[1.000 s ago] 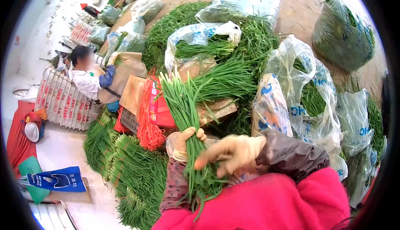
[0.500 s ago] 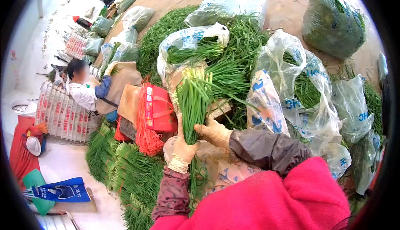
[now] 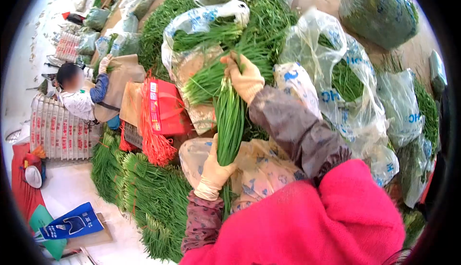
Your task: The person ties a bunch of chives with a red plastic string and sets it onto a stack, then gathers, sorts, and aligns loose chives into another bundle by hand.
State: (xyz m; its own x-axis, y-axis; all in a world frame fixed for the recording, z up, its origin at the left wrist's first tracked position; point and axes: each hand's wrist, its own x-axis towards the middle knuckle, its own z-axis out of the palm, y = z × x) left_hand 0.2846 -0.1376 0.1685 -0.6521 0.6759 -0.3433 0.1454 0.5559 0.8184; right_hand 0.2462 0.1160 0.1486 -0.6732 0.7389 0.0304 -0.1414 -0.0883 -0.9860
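A bunch of garlic chives (image 3: 229, 123) is gripped low down in my gloved left hand (image 3: 215, 173), its pale ends pointing up and away from me. Just beyond those ends, my gloved right hand (image 3: 247, 78) has its fingers curled on more chives, whose stems run left from it. These loose chives (image 3: 205, 86) lie across a cardboard piece (image 3: 202, 116). Behind them, an open plastic bag (image 3: 194, 21) holds further chives. A patterned cover (image 3: 261, 169) lies over my lap. Part of my right fingers is hidden among the leaves.
To the left stands a red box (image 3: 168, 109) with red ties (image 3: 156, 145) hanging over it. Tied chive bundles (image 3: 153, 183) are heaped at lower left. Plastic bags of greens (image 3: 357, 92) stand at right. A co-worker (image 3: 77, 94) sits at far left beside stacked crates (image 3: 65, 130).
My right hand has left the bunch and moved up and away to the chives on the cardboard. My left hand still holds its bunch. The view has shifted slightly.
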